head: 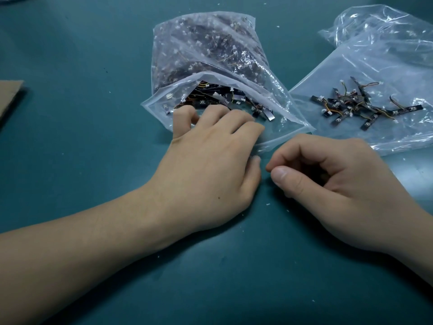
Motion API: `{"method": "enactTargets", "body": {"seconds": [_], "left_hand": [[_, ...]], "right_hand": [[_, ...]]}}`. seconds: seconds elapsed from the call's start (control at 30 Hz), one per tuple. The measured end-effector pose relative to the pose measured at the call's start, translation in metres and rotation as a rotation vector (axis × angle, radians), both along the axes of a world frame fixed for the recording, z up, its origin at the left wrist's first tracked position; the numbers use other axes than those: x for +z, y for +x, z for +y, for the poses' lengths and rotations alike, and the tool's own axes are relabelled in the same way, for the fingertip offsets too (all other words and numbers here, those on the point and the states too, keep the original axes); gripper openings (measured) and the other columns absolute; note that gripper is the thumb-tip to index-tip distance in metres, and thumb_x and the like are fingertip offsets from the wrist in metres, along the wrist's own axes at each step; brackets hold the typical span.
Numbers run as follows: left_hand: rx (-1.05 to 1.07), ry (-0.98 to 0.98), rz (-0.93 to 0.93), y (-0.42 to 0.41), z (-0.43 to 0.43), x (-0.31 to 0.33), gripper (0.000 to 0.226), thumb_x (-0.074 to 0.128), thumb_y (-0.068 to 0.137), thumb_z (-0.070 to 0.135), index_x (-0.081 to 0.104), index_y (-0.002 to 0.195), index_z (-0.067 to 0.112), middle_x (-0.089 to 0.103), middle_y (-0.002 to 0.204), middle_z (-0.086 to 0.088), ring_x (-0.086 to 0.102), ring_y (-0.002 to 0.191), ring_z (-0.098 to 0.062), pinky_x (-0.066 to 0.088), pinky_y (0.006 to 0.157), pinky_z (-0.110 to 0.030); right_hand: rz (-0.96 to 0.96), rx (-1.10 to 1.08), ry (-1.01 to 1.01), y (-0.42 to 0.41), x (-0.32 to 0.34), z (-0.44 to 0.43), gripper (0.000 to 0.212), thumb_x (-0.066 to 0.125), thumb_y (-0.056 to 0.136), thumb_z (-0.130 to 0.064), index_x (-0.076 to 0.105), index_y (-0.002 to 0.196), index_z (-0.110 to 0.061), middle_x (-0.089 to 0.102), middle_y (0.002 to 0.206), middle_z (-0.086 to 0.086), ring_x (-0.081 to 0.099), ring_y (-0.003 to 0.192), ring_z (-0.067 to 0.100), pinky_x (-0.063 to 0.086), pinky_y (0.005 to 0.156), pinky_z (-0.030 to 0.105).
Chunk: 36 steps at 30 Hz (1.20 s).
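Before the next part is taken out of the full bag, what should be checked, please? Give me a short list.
1. Mouth of the full bag open toward the hands: ok.
2. Fingers of the left hand at the strip parts in the mouth: ok.
3. One part gripped by the left hand: cannot tell, view unclear.
4. Palm of the right hand free: cannot tell, curled fingers hide it.
5. Separate pile of parts lies on the second bag, bare film beside it: ok.
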State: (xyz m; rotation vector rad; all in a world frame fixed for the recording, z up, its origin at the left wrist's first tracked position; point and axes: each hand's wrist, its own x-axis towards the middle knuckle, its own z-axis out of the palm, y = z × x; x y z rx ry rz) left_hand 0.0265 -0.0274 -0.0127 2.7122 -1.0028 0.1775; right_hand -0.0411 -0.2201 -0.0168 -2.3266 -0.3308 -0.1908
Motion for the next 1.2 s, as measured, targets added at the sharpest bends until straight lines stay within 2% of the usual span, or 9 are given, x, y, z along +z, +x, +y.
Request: {"method": "enactTargets", "body": {"seconds": [0.17,0.3,0.43,0.53,0.67,0.77,0.9,1.1,1.2], "left_hand": [[-0.049,-0.193,-0.034,0.0,-0.001,-0.002,0.037,0.061,0.086,0.015,0.062,0.119,0.034,0.066,0.1,0.018,0.056,0.105,-0.017,0.025,0.091,-0.041],[-0.094,-0.336,-0.03,0.001,-0.002,-0.003,0.033,0.063,0.088,0.009,0.066,0.111,0.032,0.062,0.096,0.016,0.054,0.096,-0.015,0.026,0.088,-0.039],[-0.197,-0.506,-0.032,0.001,-0.004,-0.003,0.032,0.068,0.087,0.007,0.068,0.112,0.026,0.061,0.095,0.018,0.058,0.096,-0.007,0.033,0.09,-0.043],[-0.285,-0.585,0.083,0.001,-0.004,-0.006,0.037,0.071,0.086,0.002,0.065,0.118,0.018,0.064,0.094,0.015,0.063,0.086,-0.005,0.044,0.089,-0.037],[-0.337,-0.585,0.162,0.004,-0.002,-0.006,0.042,0.071,0.086,-0.002,0.061,0.123,0.015,0.063,0.095,0.009,0.061,0.079,-0.012,0.045,0.074,-0.015],[-0.334,-0.586,0.168,0.003,-0.001,-0.004,0.041,0.074,0.087,0.009,0.059,0.125,0.016,0.061,0.097,0.008,0.059,0.077,-0.011,0.045,0.072,-0.015],[-0.279,-0.568,0.216,0.002,-0.001,-0.002,0.038,0.077,0.087,0.02,0.061,0.122,0.019,0.064,0.089,0.012,0.059,0.072,-0.013,0.039,0.066,-0.01],[-0.219,-0.788,0.584,0.011,-0.001,0.0,0.013,0.07,0.092,0.016,0.07,0.105,0.017,0.068,0.075,0.012,0.061,0.064,-0.002,0.044,0.063,-0.014],[-0.232,-0.883,0.673,0.014,-0.002,0.001,0.017,0.072,0.09,0.012,0.068,0.105,0.017,0.073,0.077,-0.002,0.066,0.068,-0.005,0.048,0.066,-0.017]], "right_hand": [[0.011,-0.011,-0.008,0.0,0.001,-0.001,0.004,0.067,0.093,-0.03,0.069,0.09,-0.031,0.067,0.07,-0.01,0.063,0.06,0.017,0.047,0.056,0.027],[-0.015,-0.031,0.01,-0.001,0.001,0.001,0.004,0.066,0.094,-0.031,0.067,0.09,-0.031,0.066,0.069,-0.006,0.061,0.058,0.019,0.046,0.055,0.031],[0.007,-0.118,0.211,-0.001,0.001,0.003,0.016,0.06,0.09,-0.048,0.059,0.096,-0.032,0.064,0.065,0.007,0.053,0.051,0.024,0.046,0.05,0.037],[0.01,-0.07,0.14,0.0,0.003,0.003,0.017,0.053,0.095,-0.044,0.063,0.096,-0.03,0.065,0.065,-0.001,0.058,0.055,0.018,0.045,0.052,0.027],[-0.001,-0.063,0.088,0.001,0.005,0.004,0.018,0.051,0.098,-0.038,0.063,0.089,-0.029,0.067,0.066,-0.008,0.062,0.059,0.01,0.041,0.056,0.013],[-0.052,-0.113,0.045,0.002,0.002,0.005,0.021,0.051,0.1,-0.037,0.06,0.083,-0.029,0.067,0.066,-0.01,0.061,0.055,0.01,0.038,0.054,0.011],[-0.065,-0.189,0.189,0.003,0.0,0.003,0.021,0.05,0.101,-0.04,0.059,0.084,-0.031,0.067,0.062,-0.006,0.056,0.047,0.016,0.039,0.049,0.016],[-0.036,-0.17,0.215,0.004,0.0,0.003,0.022,0.048,0.103,-0.039,0.056,0.084,-0.031,0.067,0.061,-0.007,0.055,0.046,0.016,0.041,0.049,0.016],[-0.022,-0.132,0.168,0.003,0.001,0.002,0.023,0.047,0.103,-0.039,0.055,0.082,-0.031,0.067,0.062,-0.008,0.056,0.049,0.016,0.041,0.051,0.017]]}}
